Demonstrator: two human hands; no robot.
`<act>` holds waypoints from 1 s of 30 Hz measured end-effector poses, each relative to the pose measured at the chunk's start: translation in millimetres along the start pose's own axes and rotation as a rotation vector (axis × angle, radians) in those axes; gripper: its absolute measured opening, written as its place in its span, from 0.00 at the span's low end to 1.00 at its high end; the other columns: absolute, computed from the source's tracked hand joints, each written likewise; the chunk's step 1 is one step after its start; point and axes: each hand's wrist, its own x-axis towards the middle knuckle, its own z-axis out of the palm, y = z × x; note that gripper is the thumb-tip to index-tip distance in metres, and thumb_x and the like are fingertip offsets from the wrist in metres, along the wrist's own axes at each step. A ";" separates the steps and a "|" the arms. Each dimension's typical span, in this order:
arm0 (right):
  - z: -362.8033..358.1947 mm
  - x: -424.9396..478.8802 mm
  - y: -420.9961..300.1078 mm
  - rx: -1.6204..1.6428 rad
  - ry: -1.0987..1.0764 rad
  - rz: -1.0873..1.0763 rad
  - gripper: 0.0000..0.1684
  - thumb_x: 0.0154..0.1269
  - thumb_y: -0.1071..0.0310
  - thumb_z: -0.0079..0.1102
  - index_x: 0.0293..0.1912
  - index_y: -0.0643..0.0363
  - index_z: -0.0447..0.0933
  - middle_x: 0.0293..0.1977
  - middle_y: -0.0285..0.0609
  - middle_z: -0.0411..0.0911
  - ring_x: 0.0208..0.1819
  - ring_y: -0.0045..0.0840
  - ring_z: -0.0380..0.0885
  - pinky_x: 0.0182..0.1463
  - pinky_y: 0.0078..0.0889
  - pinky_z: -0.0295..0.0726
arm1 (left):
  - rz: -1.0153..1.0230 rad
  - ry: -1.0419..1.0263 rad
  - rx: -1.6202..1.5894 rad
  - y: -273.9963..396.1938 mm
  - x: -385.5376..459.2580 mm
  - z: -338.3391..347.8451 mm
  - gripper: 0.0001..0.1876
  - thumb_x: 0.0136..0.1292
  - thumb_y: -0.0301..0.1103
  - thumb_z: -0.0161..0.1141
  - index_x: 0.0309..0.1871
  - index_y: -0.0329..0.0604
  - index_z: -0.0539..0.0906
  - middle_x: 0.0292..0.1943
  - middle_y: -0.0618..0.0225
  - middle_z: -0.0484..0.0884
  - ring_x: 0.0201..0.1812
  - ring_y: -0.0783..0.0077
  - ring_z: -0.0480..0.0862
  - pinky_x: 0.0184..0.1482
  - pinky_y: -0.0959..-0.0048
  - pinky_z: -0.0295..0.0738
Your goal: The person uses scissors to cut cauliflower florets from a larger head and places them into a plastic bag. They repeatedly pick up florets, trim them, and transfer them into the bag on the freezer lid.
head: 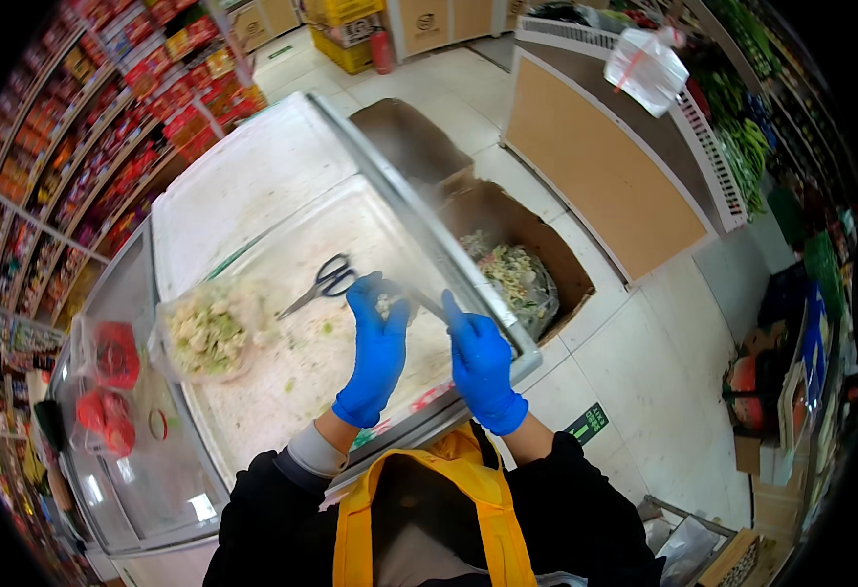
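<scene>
Both of my hands wear blue gloves above a dirty white foam board [282, 411] laid over a glass-topped chest. My left hand [376, 352] holds a small pale cauliflower piece [385, 304] between thumb and fingers. In my right hand [481, 359] is a knife, its blurred blade [431, 304] pointing toward the cauliflower piece; whether they touch, I cannot tell. Scissors with dark handles [335, 276] lie on the board just beyond my left hand. Farther left sits a clear plastic bag [209, 334] of cauliflower florets. Small green scraps are scattered around.
Right of the chest, an open cardboard box [561, 282] on the floor holds bagged cauliflower pieces [520, 279]; another cardboard box [407, 139] stands behind it. Bagged red items [110, 389] rest on the glass at left. A vegetable display stand [605, 154] rises across the tiled aisle.
</scene>
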 end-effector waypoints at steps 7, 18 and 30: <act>-30.3 16.7 68.2 -0.077 0.004 0.057 0.33 0.56 0.80 0.53 0.62 0.51 0.66 0.33 0.48 0.72 0.32 0.37 0.74 0.33 0.34 0.74 | 0.054 -0.059 0.124 -17.2 27.3 86.4 0.19 0.64 0.28 0.51 0.56 0.43 0.59 0.49 0.64 0.65 0.51 0.73 0.68 0.51 0.76 0.68; -52.4 40.1 118.0 -0.097 0.063 0.014 0.33 0.56 0.81 0.49 0.63 0.51 0.65 0.31 0.48 0.72 0.31 0.38 0.72 0.34 0.35 0.73 | 0.011 -0.021 0.087 -42.1 57.1 120.0 0.16 0.65 0.28 0.50 0.55 0.44 0.63 0.47 0.67 0.67 0.48 0.76 0.68 0.48 0.78 0.69; -34.9 42.5 146.1 0.003 0.082 0.090 0.33 0.57 0.80 0.49 0.64 0.53 0.64 0.31 0.50 0.72 0.31 0.39 0.73 0.35 0.35 0.73 | -0.256 0.020 -0.199 -57.9 66.4 113.5 0.13 0.68 0.33 0.48 0.54 0.44 0.65 0.45 0.67 0.70 0.45 0.76 0.74 0.46 0.77 0.72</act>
